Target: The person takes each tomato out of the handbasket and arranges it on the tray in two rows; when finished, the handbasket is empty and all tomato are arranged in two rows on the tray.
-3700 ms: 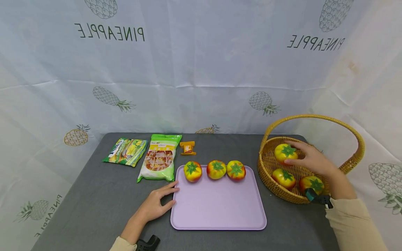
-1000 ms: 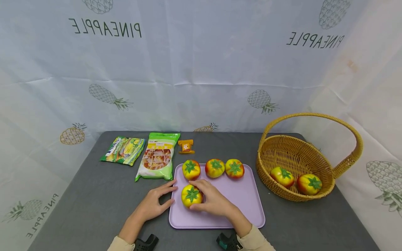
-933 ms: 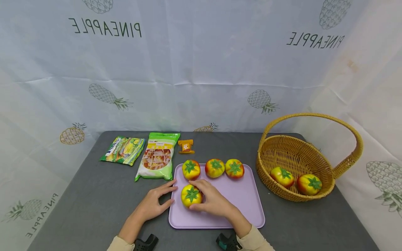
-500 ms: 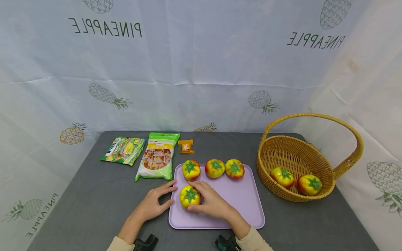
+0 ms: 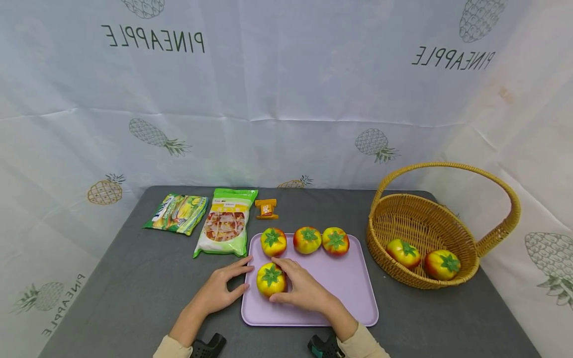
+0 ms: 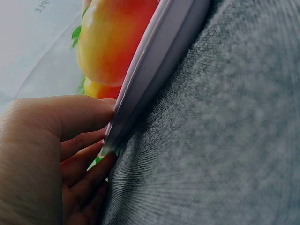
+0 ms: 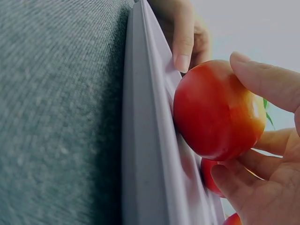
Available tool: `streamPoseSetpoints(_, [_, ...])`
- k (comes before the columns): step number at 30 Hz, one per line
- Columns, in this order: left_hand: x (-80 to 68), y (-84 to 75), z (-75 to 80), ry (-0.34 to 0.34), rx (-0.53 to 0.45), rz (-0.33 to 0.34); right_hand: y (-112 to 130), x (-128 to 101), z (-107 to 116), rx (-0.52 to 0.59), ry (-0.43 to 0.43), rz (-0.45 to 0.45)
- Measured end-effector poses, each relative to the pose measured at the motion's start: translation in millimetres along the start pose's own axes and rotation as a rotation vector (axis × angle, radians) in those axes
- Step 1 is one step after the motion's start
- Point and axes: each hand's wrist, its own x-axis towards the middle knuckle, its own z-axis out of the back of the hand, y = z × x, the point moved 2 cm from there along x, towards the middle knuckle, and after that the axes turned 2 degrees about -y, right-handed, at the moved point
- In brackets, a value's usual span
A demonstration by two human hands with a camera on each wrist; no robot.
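Note:
A lilac tray [image 5: 340, 296] lies on the grey table. Three red-yellow tomatoes [image 5: 307, 240] stand in a row along its far edge. My right hand [image 5: 293, 284] grips a fourth tomato [image 5: 270, 280] that sits on the tray in front of the leftmost one. In the right wrist view the thumb and fingers [image 7: 262, 79] curl round this tomato [image 7: 215, 112], which touches the tray [image 7: 140, 140]. My left hand [image 5: 230, 282] lies flat on the table, and its fingers [image 6: 70, 117] touch the tray's left rim [image 6: 159, 61].
A wicker basket [image 5: 418, 223] with a tall handle stands at the right and holds two more tomatoes [image 5: 404, 253]. Two snack bags [image 5: 225, 228] and a small orange packet [image 5: 266, 209] lie behind the tray's left corner. A pineapple-print cloth hangs behind.
My right hand carried a tomato from the basket to the tray's front left. Over the last second it nudged it slightly left. The left hand stayed at the tray's rim.

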Motion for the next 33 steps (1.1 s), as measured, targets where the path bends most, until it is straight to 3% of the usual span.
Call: streamPoseSetpoints(33, [0.5, 1.7, -0.5, -0.004, 0.006, -0.01, 6.0, -3.7, 9.5, -0.027, -0.001, 0.001])
